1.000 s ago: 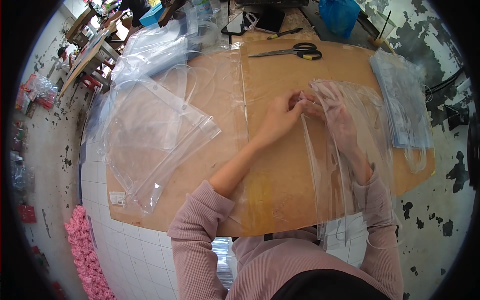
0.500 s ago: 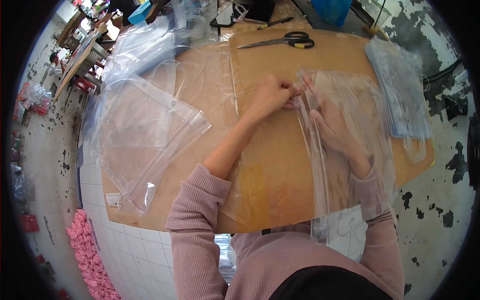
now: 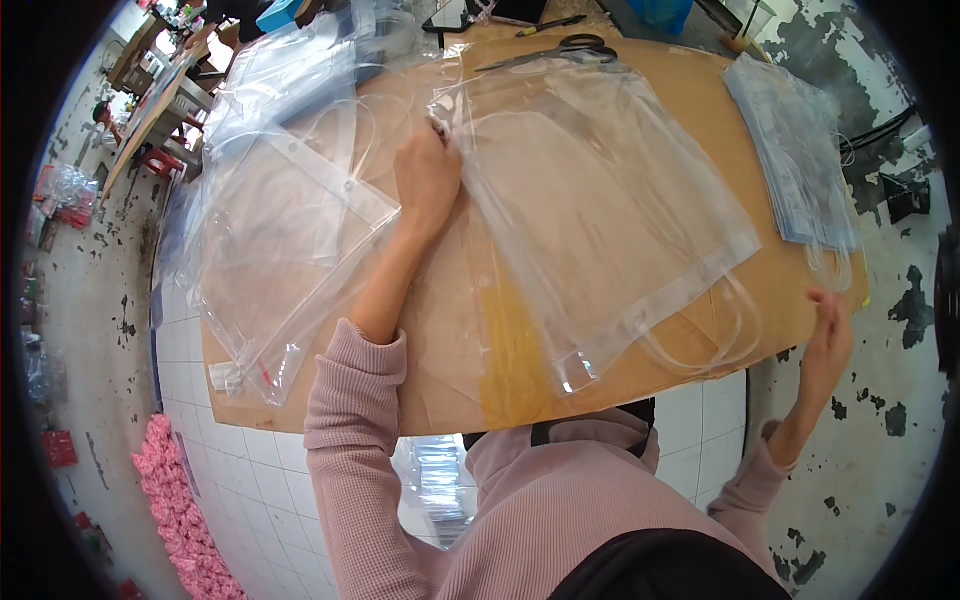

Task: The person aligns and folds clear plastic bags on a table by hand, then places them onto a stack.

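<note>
While the left hand point(image 3: 430, 178) grips its far-left edge, a clear plastic bag point(image 3: 600, 190) lies spread across the brown tabletop point(image 3: 450, 340).
See-through, creased, pale band and looped handles point(image 3: 741, 352) at near end; right hand point(image 3: 826, 335) past tabletop edge, empty, loosely extended; white tiled floor point(image 3: 250, 480) below.

This looks like a workshop: scissors point(image 3: 587, 46) and plastic bags point(image 3: 600, 180) crowd a cardboard-topped worktable point(image 3: 440, 350).

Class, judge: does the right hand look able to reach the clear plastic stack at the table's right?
Probably yes: the right hand looks empty and near the clear plastic stack, with nothing visible between them.
</note>
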Motion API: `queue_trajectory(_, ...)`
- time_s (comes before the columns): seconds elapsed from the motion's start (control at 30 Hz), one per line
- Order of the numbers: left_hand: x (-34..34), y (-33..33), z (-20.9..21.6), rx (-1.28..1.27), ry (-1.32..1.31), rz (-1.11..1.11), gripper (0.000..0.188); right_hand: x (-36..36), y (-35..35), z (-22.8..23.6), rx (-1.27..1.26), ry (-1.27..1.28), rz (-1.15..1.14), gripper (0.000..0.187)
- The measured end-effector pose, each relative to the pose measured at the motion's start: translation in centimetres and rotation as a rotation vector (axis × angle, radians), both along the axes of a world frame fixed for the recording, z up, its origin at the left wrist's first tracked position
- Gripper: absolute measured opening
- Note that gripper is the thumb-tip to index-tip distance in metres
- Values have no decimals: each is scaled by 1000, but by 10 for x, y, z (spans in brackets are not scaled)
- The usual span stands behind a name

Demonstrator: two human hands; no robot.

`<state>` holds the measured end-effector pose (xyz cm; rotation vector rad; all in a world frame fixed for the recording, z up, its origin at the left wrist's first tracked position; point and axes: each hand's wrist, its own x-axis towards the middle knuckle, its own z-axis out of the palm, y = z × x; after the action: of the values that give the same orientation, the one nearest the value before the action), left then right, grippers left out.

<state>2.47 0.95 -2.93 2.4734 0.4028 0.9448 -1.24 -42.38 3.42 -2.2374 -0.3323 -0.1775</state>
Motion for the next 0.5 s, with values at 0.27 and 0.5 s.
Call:
queue_trajectory(0.27, -9, -21, 2, -68, 68, 72, 18, -83, 168, -4, -333, -330, 190, 72)
queue_trajectory(0.5, -17, -18, 6, -18, 114, 65, 21, -69, 148, -16, -371, -309, 83, 29)
